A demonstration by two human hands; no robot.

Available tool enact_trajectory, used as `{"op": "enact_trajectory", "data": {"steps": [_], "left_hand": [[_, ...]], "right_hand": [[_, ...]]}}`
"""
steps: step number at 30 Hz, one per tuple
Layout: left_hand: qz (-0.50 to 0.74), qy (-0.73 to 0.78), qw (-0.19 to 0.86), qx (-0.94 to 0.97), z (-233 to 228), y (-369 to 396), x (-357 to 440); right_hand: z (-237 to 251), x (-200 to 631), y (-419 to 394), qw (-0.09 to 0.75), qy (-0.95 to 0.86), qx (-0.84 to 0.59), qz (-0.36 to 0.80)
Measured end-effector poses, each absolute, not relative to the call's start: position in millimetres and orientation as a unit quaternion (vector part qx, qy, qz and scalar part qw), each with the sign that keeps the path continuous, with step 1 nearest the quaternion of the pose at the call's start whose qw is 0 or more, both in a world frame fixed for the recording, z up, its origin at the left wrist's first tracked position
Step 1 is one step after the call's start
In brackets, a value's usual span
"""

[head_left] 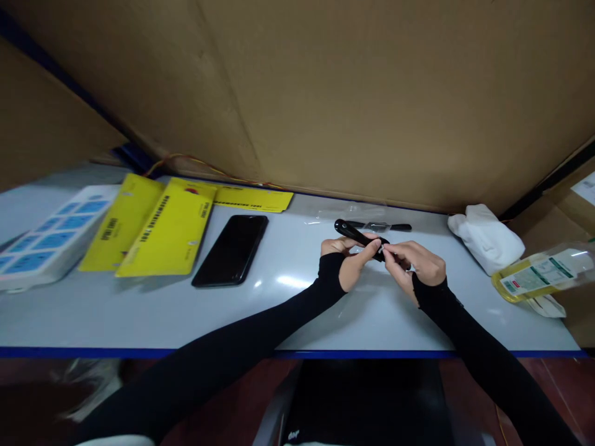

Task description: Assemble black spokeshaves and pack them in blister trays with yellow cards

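Note:
My left hand (349, 260), in a black sleeve, is closed around a black-handled tool (352, 231) with a rounded end that points up and left. My right hand (413, 263) pinches at the tool's other end, where a small pale or shiny bit shows between the fingertips. That end is mostly covered by my fingers, so its exact kind is not clear. Just behind my hands, a second slim black tool (400, 227) lies on the table, partly under clear plastic wrap (344, 214).
Left of my hands lie a black phone (231, 251), yellow printed packets (167, 229) and a white case with blue compartments (56, 232). At right are a white cloth bundle (488, 238) and a bottle of yellow liquid (542, 272). Cardboard panels (348, 93) wall the table's back.

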State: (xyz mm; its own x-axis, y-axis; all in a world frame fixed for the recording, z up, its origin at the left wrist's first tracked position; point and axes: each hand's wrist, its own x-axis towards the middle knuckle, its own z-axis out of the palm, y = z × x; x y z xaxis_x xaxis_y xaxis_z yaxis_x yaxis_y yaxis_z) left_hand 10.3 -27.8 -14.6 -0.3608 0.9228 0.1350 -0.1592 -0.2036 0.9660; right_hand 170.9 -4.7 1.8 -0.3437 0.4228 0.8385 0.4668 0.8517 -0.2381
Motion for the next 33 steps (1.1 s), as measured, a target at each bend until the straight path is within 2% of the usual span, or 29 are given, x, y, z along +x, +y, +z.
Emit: {"op": "enact_trajectory", "data": {"steps": [4,7,18,23,30,33], "left_hand": [[0.669,0.479,0.415,0.388,-17,-26,9],[0.663,0.494,0.407,0.389,-19,-27,9],[0.660,0.506,0.393,0.392,-13,-29,11],[0.663,0.499,0.387,0.401,-11,-32,13],[0.670,0.496,0.390,0.390,-11,-31,14],[0.666,0.499,0.392,0.392,-10,-33,14]], "right_hand": [[3,173,-6,0.477,-0.806,-0.339,0.090],[2,173,-7,0.467,-0.799,-0.361,0.117],[-7,167,-11,0.434,-0.820,-0.373,0.019],[-1,162,-15,0.431,-0.791,-0.410,0.144],[1,163,-14,0.414,-0.795,-0.408,0.175],[2,165,-13,0.384,-0.761,-0.436,0.289]]}}
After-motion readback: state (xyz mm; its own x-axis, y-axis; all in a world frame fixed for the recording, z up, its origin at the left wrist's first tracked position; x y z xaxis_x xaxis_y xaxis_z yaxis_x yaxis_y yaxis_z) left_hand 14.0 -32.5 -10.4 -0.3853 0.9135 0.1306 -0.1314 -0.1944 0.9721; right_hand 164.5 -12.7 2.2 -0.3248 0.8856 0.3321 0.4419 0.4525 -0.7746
